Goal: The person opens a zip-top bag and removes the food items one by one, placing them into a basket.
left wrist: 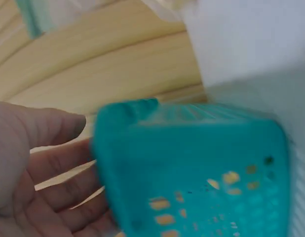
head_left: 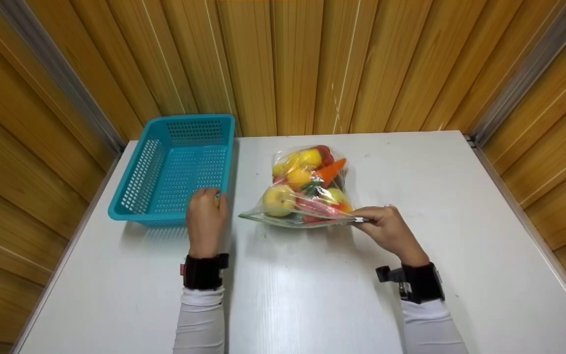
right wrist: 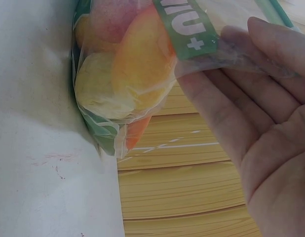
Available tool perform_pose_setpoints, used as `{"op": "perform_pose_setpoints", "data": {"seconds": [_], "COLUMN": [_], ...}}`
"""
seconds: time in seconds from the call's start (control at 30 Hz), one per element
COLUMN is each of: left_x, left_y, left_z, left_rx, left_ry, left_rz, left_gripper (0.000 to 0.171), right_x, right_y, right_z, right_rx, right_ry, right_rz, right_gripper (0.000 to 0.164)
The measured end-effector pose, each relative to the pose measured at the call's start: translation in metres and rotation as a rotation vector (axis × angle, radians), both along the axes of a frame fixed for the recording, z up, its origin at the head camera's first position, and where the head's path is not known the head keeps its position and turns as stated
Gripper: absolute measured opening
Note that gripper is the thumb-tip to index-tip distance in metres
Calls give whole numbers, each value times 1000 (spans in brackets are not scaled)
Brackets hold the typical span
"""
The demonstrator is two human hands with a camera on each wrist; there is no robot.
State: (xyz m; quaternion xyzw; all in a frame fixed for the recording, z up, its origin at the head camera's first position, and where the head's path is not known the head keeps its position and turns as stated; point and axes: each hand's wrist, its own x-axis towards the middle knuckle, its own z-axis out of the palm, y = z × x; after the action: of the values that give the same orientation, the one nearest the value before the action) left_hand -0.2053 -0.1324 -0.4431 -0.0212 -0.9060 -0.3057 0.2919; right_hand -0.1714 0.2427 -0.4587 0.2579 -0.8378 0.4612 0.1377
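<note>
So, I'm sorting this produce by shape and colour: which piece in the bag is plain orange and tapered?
The carrot, toward the right side of the bag in the head view. No other visible piece is both.

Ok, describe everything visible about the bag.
The bag looks like clear plastic with a greenish zip edge, a white slider and green print. Bulging with fruit and a carrot, it lies on the white table right of the basket, zip edge at the near side. The right hand pinches the corner by the slider. Whether it's sealed isn't clear.
</note>
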Motion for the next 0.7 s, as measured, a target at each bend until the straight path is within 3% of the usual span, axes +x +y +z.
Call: {"op": "perform_pose_setpoints", "data": {"seconds": [0.1,0.23,0.37,0.47,0.6,0.7], "left_x": [9,23,37,45,48,46], "left_y": [16,36,52,60,68,71], "left_z": [10,24,33,36,36,33], "left_rx": [-10,-16,-31,-46,-70,-109], "left_ry": [53,89,70,16,-56,-91], "left_rz": [-102,-289,-488,-605,-707,-733], "left_gripper": [12,7,4,2,5,5], "right_x": [0,0,1,1,1,1], "right_y": [-1,-1,-1,-1,-1,-1], "right_z": [0,1,2,2,2,2], "right_rx": [-11,-13,-8,-7,-6,6], "right_ry": [8,9,4,-2,-13,-7], "right_rz": [1,-5,-10,-7,-5,-11], "right_gripper": [19,19,18,18,19,19]}}
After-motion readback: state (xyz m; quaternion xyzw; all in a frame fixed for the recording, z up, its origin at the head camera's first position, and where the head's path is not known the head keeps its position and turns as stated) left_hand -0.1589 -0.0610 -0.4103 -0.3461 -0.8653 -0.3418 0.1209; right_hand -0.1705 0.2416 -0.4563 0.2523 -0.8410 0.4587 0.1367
